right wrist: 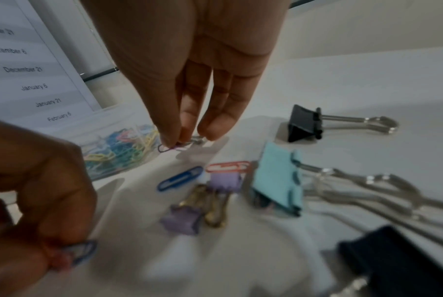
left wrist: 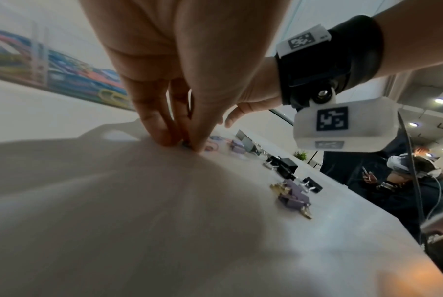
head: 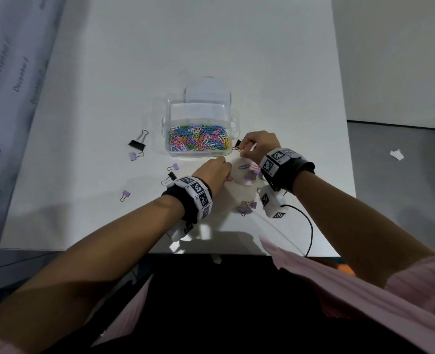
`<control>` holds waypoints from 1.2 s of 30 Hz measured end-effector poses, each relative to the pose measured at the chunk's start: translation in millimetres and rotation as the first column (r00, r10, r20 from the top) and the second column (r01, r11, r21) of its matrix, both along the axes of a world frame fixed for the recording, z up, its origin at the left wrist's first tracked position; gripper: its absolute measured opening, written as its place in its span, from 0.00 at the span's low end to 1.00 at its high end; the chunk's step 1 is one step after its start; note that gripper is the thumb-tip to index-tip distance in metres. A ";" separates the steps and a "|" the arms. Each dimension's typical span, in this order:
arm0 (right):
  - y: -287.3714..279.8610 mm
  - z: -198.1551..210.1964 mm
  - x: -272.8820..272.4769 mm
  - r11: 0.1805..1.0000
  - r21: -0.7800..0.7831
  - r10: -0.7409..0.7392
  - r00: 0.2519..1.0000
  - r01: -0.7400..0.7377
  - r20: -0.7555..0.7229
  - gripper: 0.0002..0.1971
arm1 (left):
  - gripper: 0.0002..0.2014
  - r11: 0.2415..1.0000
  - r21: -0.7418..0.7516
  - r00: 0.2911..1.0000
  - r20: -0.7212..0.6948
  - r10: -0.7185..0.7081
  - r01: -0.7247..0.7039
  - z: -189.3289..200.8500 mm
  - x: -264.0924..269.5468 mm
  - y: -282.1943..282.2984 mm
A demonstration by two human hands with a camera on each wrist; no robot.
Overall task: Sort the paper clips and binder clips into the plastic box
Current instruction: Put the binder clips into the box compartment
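The clear plastic box (head: 167, 118) stands mid-table, its near compartment full of coloured paper clips (head: 198, 139). Just right of the box, my right hand (head: 243, 150) pinches a purple paper clip (right wrist: 172, 148) against the table with thumb and fingertips (right wrist: 215, 128). My left hand (head: 215, 171) is in front of the box; its curled fingers pinch pink and blue paper clips (right wrist: 80, 251) at the table surface. Between the hands lie a blue paper clip (right wrist: 180, 177) and a red one (right wrist: 228, 166).
Binder clips lie around: purple ones (right wrist: 185, 219), a teal one (right wrist: 279, 180), black ones (right wrist: 304, 122) by my right hand, and black (head: 137, 143) and purple (head: 134, 155) ones left of the box. A calendar sheet (head: 6, 98) hangs left. A cable (head: 309, 226) crosses the table's front edge.
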State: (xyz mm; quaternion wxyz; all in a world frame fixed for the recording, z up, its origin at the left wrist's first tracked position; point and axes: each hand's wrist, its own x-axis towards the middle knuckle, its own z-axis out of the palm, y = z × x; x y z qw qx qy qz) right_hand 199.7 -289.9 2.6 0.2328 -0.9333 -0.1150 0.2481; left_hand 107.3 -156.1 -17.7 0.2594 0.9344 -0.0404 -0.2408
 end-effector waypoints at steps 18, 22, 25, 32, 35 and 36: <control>11.0 3.8 -31.6 0.966 -0.233 -0.088 0.990 0.113 0.112 0.10 | 0.15 0.989 -0.084 0.989 0.097 -0.110 0.118 -10.7 -32.0 32.4; 5.9 2.9 -37.8 0.965 -0.115 -0.215 0.964 0.233 0.154 0.10 | 0.14 0.989 -0.062 0.989 0.078 -0.127 0.132 -11.6 -31.5 30.5; 7.0 7.2 -37.1 0.963 -0.056 -0.251 0.956 0.262 0.153 0.07 | 0.15 0.988 -0.045 0.988 0.064 -0.143 0.146 -12.0 -29.3 30.2; 30.6 22.2 -17.7 0.979 0.051 -0.203 0.961 0.197 0.188 0.07 | 0.13 0.988 -0.049 0.989 0.008 -0.147 0.148 -7.2 -27.6 30.5; 44.4 25.3 -8.1 0.991 0.105 -0.104 0.982 0.087 0.160 0.06 | 0.07 0.993 -0.116 1.000 0.019 -0.005 0.008 3.9 -21.6 39.8; 46.9 24.8 -6.1 0.990 0.120 -0.085 0.986 0.068 0.144 0.07 | 0.05 0.986 -0.154 0.996 0.056 0.075 -0.066 10.1 -20.7 44.2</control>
